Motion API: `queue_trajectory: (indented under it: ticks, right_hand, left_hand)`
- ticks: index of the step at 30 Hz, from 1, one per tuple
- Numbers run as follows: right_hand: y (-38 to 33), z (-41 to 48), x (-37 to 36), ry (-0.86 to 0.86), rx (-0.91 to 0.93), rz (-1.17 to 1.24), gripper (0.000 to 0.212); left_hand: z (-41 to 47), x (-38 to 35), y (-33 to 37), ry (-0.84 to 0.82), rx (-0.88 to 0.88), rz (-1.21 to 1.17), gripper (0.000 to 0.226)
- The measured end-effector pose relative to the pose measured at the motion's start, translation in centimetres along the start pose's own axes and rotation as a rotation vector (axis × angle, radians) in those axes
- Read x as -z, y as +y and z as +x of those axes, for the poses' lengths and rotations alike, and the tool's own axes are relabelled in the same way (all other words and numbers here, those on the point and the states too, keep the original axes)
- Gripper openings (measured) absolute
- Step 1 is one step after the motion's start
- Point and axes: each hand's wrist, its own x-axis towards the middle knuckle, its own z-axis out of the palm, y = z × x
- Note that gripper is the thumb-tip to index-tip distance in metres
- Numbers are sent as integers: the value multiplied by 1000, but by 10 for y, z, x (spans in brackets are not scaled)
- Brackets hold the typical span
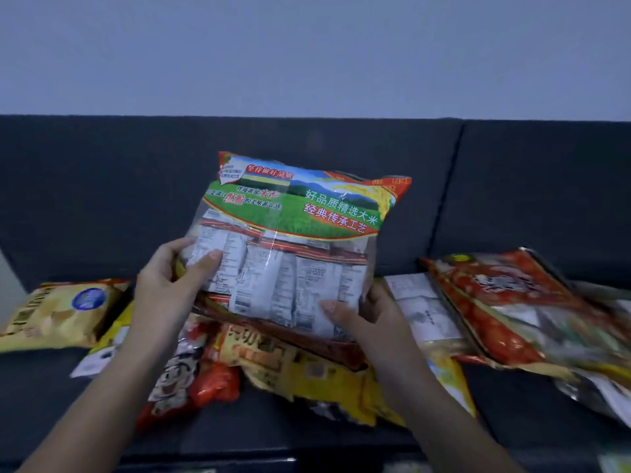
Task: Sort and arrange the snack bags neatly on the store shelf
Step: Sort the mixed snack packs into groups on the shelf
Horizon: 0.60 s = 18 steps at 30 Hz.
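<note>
I hold a large clear rice-cracker bag (297, 240) upright, its back towards me, with a green field picture and white inner packets. My left hand (167, 281) grips its lower left edge, thumb across the front. My right hand (368, 319) grips its lower right corner. Under it lies a loose pile: a yellow snack bag (307, 373) and a red bag with a cartoon face (177, 380). A pale yellow chip bag (61, 312) lies at the left.
At the right, red snack bags (495, 302) lie stacked slantwise over white-labelled packets (423, 308). Everything rests on a dark grey surface (61, 397) with a dark back panel (102, 186) behind. A pale wall is above.
</note>
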Motion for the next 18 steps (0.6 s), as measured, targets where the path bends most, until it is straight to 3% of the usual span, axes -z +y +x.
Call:
queue_trajectory:
  ticks: [2, 5, 8, 14, 18]
  right_hand:
    - [-9, -16, 49, 97, 23, -4, 50]
    - [-22, -47, 120, 241, 40, -13, 27]
    - [-27, -80, 186, 451, 46, -89, 42]
    - [-38, -154, 290, 713, 95, 6, 31]
    - [-45, -190, 341, 836, 112, 43, 29]
  left_hand:
    - [-19, -53, 2, -109, 1, -8, 36]
    - [-52, -131, 4, -260, 6, 2, 37]
    - [-90, -200, 5, -397, -12, 31, 40]
    - [-171, -321, 10, -642, -16, -55, 30]
    - [-208, -386, 12, -787, 3, -84, 38]
